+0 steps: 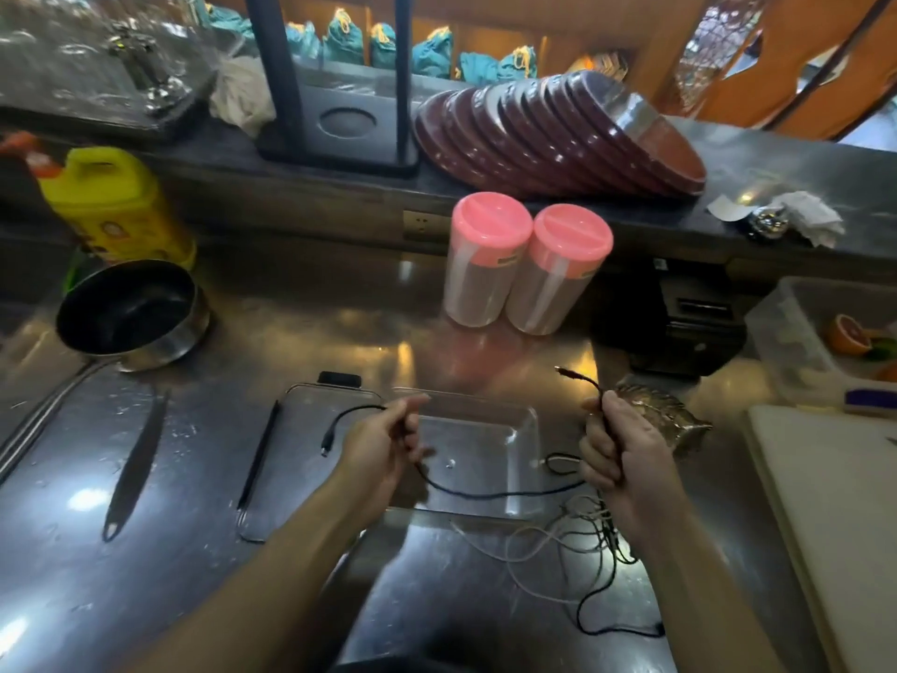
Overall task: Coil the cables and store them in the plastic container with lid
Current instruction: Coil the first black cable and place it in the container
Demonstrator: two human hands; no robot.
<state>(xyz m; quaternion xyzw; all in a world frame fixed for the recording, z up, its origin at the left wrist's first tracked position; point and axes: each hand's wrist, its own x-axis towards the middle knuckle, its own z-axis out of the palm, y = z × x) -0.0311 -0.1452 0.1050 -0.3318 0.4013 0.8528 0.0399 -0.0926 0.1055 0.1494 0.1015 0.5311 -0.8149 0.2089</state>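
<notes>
A black cable (pixel 490 494) stretches between my two hands above the steel counter. My left hand (pixel 383 442) pinches it near one end, whose plug dangles to the left. My right hand (pixel 619 451) is closed around the other end, its plug sticking up past my thumb. Under my hands sits a clear plastic container (pixel 522 429), open and holding nothing I can see. Its clear lid (pixel 310 405) lies flat to the left. A tangle of white and black cables (pixel 558 541) lies on the counter below my right hand.
Two pink-lidded jars (pixel 524 269) stand behind the container. A black pan (pixel 131 313) and a yellow jug (pixel 116 206) sit at the left. A knife (pixel 138 459) and a thin black tool (pixel 259 454) lie left of the lid. A white cutting board (pixel 835 502) is at the right.
</notes>
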